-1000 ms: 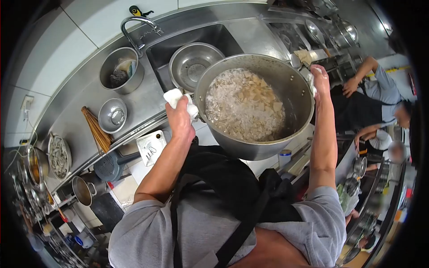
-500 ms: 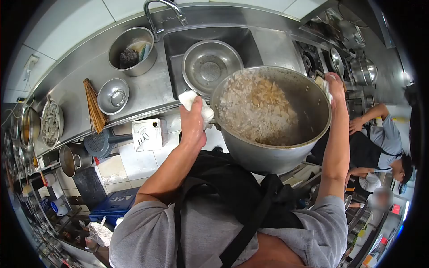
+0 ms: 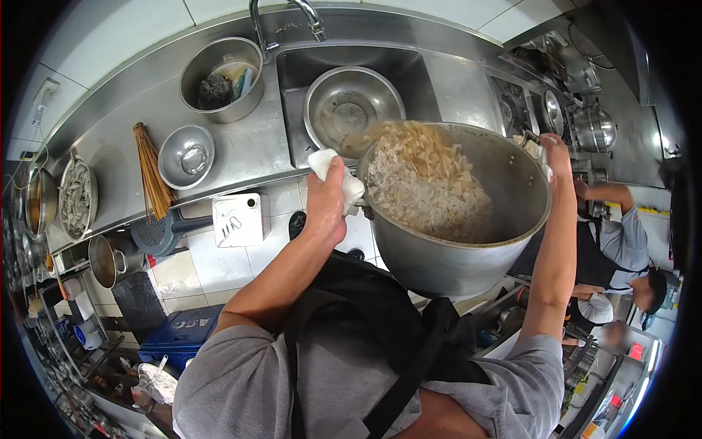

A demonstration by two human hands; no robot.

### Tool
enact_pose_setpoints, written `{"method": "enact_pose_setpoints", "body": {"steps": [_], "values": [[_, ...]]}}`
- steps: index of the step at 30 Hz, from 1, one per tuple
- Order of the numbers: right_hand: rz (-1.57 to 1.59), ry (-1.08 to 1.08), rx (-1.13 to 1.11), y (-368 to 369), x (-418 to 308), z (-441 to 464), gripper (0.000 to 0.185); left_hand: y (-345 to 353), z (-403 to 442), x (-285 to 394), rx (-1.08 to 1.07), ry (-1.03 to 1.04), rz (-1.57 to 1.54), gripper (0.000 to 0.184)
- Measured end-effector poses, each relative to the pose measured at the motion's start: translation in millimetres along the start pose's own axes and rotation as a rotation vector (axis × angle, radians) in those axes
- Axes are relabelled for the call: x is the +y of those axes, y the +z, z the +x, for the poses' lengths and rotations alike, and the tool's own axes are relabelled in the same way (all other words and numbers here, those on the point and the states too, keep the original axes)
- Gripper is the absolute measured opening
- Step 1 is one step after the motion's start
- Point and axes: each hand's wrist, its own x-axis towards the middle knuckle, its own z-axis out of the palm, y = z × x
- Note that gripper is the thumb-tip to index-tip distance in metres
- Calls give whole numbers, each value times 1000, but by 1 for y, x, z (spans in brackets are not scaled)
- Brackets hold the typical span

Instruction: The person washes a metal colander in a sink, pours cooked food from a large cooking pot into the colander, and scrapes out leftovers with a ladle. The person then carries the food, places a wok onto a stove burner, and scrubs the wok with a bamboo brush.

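Both my hands hold a large metal pot (image 3: 461,267), tilted toward the sink. My left hand (image 3: 327,201) is closed on its left side handle through a folded white cloth (image 3: 342,178). My right hand (image 3: 557,157) is closed round the other handle, also with a white cloth (image 3: 540,156). Pale, flat slices (image 3: 428,183) in cloudy liquid fill the pot's low side, and some spill over the rim, blurred by motion. Under that rim, a wide metal bowl (image 3: 391,91) sits in the sink (image 3: 292,73), with some liquid and a speckled bottom.
Left of the sink stand a metal pot (image 3: 256,91) holding a dark scrubber, a small metal bowl (image 3: 167,139) and a bamboo brush (image 3: 150,172). A faucet (image 3: 307,13) arches above. Stove burners (image 3: 510,102) are on the right, where a co-worker (image 3: 621,245) stands. A white container (image 3: 238,221) stands below the counter.
The pot has tipped further toward the sink, and its slices have slid up to the rim and over it. Both hands keep their hold on the handles.
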Motion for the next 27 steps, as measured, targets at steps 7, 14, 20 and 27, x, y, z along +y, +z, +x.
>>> {"method": "enact_pose_setpoints", "body": {"steps": [7, 14, 20, 27], "values": [[-158, 12, 33, 0, -5, 8, 31, -1, 4, 4, -18, -10, -38, 56], [-46, -19, -31, -1, -2, 22, 26, -3, 7, 3, -8, -6, -39, 49], [-68, -33, -44, 4, -13, 27, 24, -5, 12, 2, -50, -40, -20, 55], [-83, -23, -94, 10, -23, 44, 24, -4, 14, 9, -79, -64, -24, 50]]}}
